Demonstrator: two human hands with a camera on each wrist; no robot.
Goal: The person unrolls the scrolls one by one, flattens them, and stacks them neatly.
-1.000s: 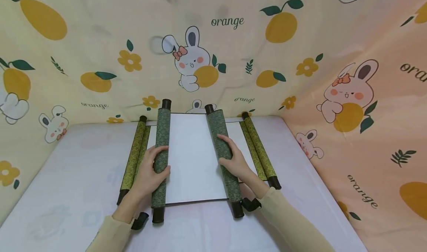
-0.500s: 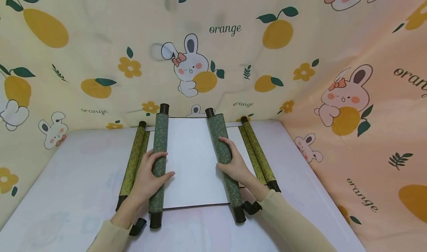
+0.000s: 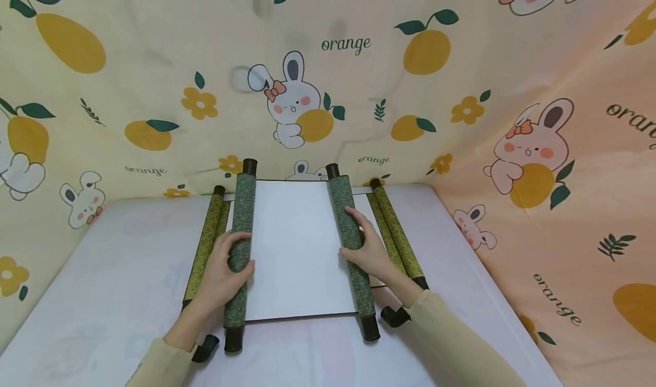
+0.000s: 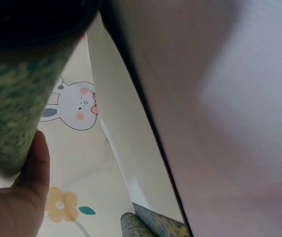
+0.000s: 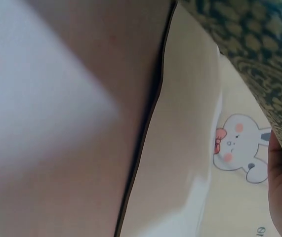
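Observation:
A green-patterned scroll lies partly unrolled in the middle of the head view, its blank white sheet stretched between two dark-capped rolls. My left hand grips the left green roll, thumb on the inner side and fingers over the top. The right green roll is held by my right hand, its thumb also on the inner side. In the left wrist view the roll slants close to the camera beside the thumb. The right wrist view has the other roll at its upper right.
Beneath the green scroll lies a second scroll with yellow-green rolls, one at the left and one at the right. Both lie on a white-covered table. A cloth wall printed with rabbits and oranges stands behind and to the right.
The two green rolls have moved apart, the left one leftward and the right one rightward, with my hands on them. More white sheet shows between them.

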